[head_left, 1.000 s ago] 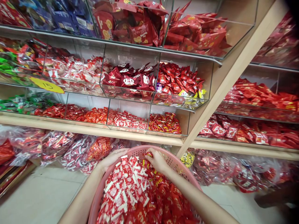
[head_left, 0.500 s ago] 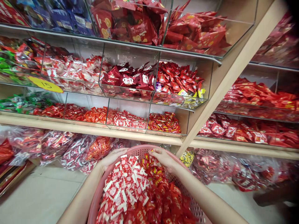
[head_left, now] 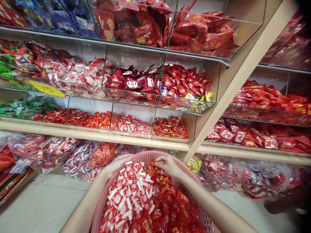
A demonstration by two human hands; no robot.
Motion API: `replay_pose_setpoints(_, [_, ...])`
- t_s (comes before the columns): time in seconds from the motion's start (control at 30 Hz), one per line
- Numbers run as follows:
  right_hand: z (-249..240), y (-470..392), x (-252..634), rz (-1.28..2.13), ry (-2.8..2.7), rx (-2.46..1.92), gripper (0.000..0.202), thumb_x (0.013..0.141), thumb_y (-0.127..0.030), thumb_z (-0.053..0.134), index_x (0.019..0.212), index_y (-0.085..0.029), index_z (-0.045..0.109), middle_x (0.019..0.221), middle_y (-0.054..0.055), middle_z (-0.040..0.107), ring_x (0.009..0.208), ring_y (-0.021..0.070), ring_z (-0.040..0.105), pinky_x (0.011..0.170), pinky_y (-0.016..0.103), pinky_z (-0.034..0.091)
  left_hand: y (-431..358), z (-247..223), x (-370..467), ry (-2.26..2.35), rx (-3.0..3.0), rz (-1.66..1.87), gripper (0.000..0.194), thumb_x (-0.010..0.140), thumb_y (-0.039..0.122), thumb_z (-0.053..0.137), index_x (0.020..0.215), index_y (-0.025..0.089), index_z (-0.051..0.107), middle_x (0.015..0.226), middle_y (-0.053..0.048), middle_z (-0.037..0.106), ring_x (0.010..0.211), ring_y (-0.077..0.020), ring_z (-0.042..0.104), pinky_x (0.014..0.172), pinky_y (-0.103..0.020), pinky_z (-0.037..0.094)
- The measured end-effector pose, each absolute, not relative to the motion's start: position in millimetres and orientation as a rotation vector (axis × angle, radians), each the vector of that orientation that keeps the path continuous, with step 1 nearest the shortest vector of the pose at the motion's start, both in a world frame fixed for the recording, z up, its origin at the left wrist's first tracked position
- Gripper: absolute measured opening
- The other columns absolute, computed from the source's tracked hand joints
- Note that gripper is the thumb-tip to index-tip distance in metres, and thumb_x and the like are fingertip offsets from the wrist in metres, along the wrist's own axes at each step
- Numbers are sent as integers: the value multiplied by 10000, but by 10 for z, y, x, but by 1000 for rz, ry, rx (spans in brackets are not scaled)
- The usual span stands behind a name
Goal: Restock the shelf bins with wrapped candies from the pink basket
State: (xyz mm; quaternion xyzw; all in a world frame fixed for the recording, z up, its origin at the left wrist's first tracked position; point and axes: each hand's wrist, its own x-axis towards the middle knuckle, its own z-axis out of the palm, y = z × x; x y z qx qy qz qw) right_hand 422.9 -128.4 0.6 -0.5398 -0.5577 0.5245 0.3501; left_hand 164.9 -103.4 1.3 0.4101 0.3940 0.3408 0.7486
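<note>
A pink perforated plastic basket [head_left: 143, 158] is in front of me, heaped with wrapped candies. White-and-red wrapped candies [head_left: 132, 184] fill its left side, and plain red wrapped ones [head_left: 175, 210] lie at the near right. Red-and-yellow wrapped candies [head_left: 159, 174] are at the far right. My left hand [head_left: 119, 164] is closed over the basket's far-left rim, its fingertips partly hidden. Inside the far-right part, my right hand [head_left: 168, 165] has thumb and fingers pinched on a red-and-yellow wrapped candy.
Shelves with clear bins of wrapped candies [head_left: 170, 127] stand ahead, above the basket. A wooden upright [head_left: 218, 106] divides them. Under the lowest shelf, clear bags of candies [head_left: 80, 158] rest along the tiled floor [head_left: 55, 197]. A yellow price tag [head_left: 47, 88] hangs at left.
My right hand has shifted slightly down and its fingers have curled in at the red-and-yellow candies. My left hand stays on the rim.
</note>
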Motion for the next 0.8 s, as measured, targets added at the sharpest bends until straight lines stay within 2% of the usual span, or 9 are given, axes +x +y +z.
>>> replay_pose_setpoints(0.13, [97,-1298,4192,1332,-1322,-1352,240,685,-378,611,805,-177,558,668,-45,557,372,41,449,352,180,372,-1048,31,1640,872,896,740,386,696,301,664,1051,162,605,967,-72,690,912,-233,625,861,-349,449])
replay_pose_setpoints(0.23, [171,-1327,4241,1487,-1131,-1303,214,701,-373,606,772,-172,583,759,-11,602,483,50,513,387,155,394,-1050,25,1634,863,894,742,403,694,306,665,1063,157,599,981,-81,685,938,-241,615,875,-357,440])
replay_pose_setpoints(0.33, [204,-1359,4328,1685,-933,-1167,155,678,-266,639,792,-164,616,872,21,622,698,86,587,621,189,501,-1041,19,1638,853,892,737,407,695,320,661,1062,154,601,1009,-91,674,961,-252,604,878,-365,439])
replay_pose_setpoints(0.4, [195,-1377,4382,1737,-876,-1080,168,639,-181,661,803,-153,633,905,31,626,803,106,593,797,231,482,-1035,20,1646,857,900,740,403,688,321,666,1051,155,609,1042,-92,661,967,-250,602,879,-356,440])
replay_pose_setpoints(0.5, [164,-1400,4430,1745,-886,-1027,244,591,-145,693,829,-148,642,877,31,636,848,123,598,885,253,434,-1030,27,1656,884,908,746,399,680,321,674,1038,157,616,1038,-90,663,943,-243,613,872,-348,444])
replay_pose_setpoints(0.57, [154,-1412,4442,1686,-934,-1049,276,581,-194,715,843,-154,638,834,23,642,823,128,606,854,261,444,-1030,28,1659,899,900,746,395,678,321,676,1034,160,618,996,-85,680,925,-242,621,866,-352,446])
replay_pose_setpoints(0.67, [162,-1425,4458,1477,-1147,-1216,290,608,-327,697,837,-157,641,752,9,637,693,124,592,677,251,471,-1032,28,1658,914,895,753,383,679,316,676,1025,161,620,964,-79,691,913,-237,626,862,-348,448])
replay_pose_setpoints(0.8, [136,-1451,4535,1103,-1598,-1393,266,677,-401,608,767,-155,653,620,-8,598,545,116,509,528,237,399,-1041,41,1658,904,898,749,375,695,307,664,1035,158,612,971,-79,688,901,-230,629,847,-345,457])
